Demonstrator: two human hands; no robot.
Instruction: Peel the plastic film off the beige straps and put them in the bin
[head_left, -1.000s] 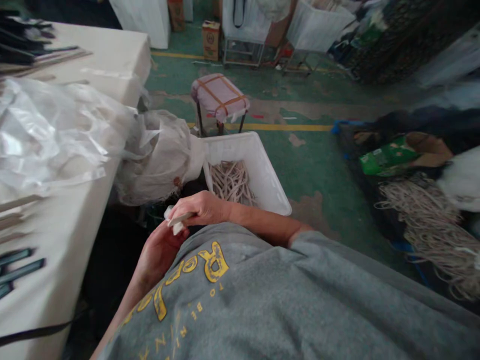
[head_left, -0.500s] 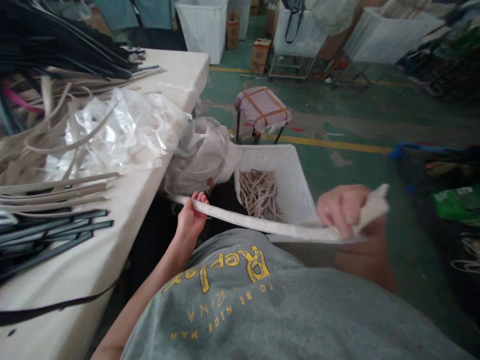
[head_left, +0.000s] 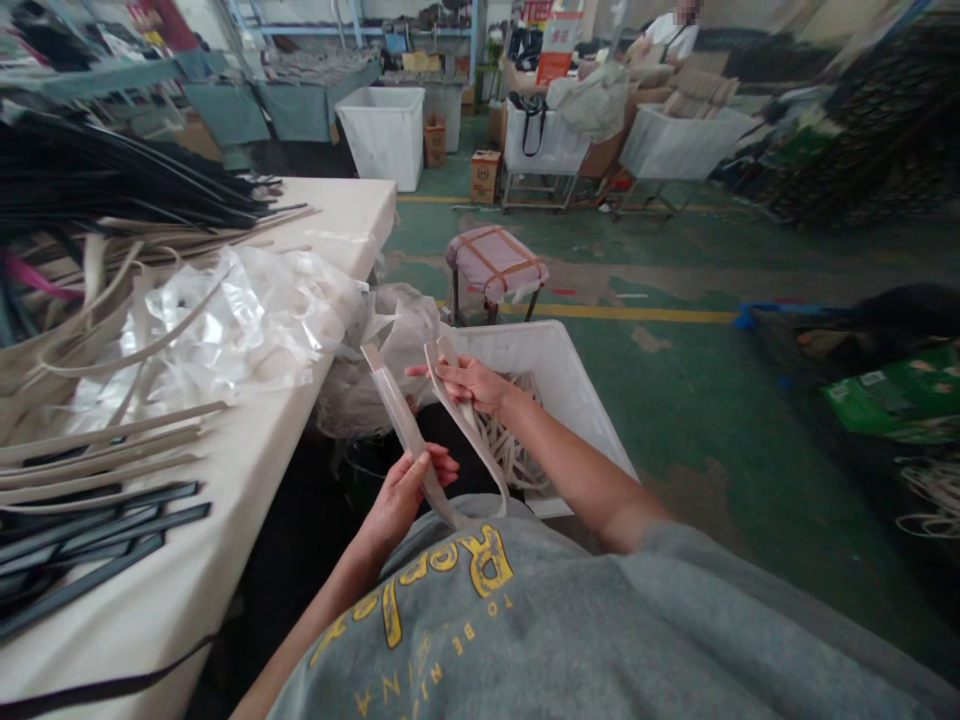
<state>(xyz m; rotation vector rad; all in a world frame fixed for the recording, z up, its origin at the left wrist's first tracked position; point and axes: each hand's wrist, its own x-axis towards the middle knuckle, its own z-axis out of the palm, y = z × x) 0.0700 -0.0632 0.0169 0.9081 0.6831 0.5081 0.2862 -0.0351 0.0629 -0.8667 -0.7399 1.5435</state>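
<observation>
A long beige strap (head_left: 397, 405) is bent into a U in front of my grey shirt. My left hand (head_left: 409, 490) is closed on one leg of the strap low down, near my chest. My right hand (head_left: 469, 382) pinches the other leg higher up, over the white crate (head_left: 570, 385). The crate holds several more beige straps (head_left: 510, 450).
A white table (head_left: 225, 500) at my left carries crumpled clear plastic (head_left: 247, 320), beige straps and black strips (head_left: 90, 530). A padded stool (head_left: 495, 265) stands behind the crate. White bins (head_left: 382, 135) and a person sit far back. Dark bags and cords lie at right.
The strap was stretched straight between my hands; now it is folded into a U. My right hand swung in from the far right to above the crate. The view tilted up.
</observation>
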